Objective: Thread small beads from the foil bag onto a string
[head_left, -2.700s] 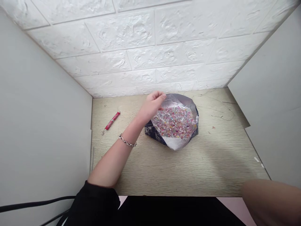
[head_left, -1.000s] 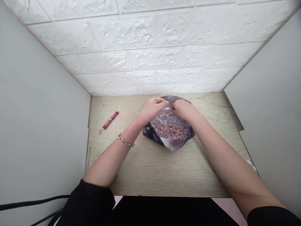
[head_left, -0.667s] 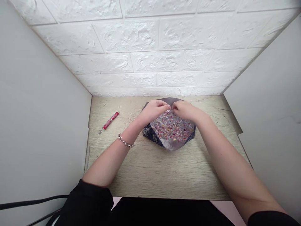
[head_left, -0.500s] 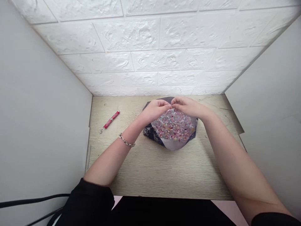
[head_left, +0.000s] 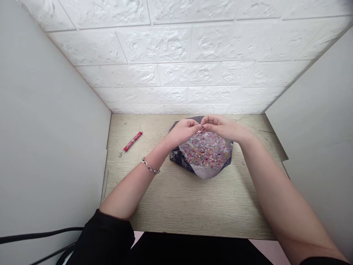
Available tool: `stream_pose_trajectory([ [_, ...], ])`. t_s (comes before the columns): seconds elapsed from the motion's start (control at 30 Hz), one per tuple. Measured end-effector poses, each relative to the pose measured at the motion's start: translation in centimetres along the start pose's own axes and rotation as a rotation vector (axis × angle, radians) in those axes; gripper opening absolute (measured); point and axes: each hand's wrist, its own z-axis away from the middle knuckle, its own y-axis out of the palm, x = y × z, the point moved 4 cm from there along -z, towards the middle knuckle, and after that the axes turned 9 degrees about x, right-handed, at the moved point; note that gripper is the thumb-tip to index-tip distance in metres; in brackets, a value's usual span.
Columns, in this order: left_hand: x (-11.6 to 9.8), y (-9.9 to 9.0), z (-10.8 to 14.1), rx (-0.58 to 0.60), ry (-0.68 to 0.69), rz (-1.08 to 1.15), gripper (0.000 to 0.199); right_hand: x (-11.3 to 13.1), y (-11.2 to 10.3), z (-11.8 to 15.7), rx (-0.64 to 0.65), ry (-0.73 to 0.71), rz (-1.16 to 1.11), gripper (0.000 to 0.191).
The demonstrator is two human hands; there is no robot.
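Wood-grained desk below a white brick-patterned wall, grey panels on both sides, bead-filled bag at centre, left hand and right hand above it, fingertips pinched together.

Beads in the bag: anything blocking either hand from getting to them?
Nothing visible. The left hand and right hand are over the far part of the open bag, with the beads exposed nearer the person. The red tube lies off to the left, out of the way.
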Motion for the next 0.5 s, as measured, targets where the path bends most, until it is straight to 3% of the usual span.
stream_pose_trajectory([
  [0.5,0.55,-0.03,-0.02,0.033,-0.044,-0.023,0.03,0.9,-0.19,0.52,-0.07,0.068,0.246,0.018],
])
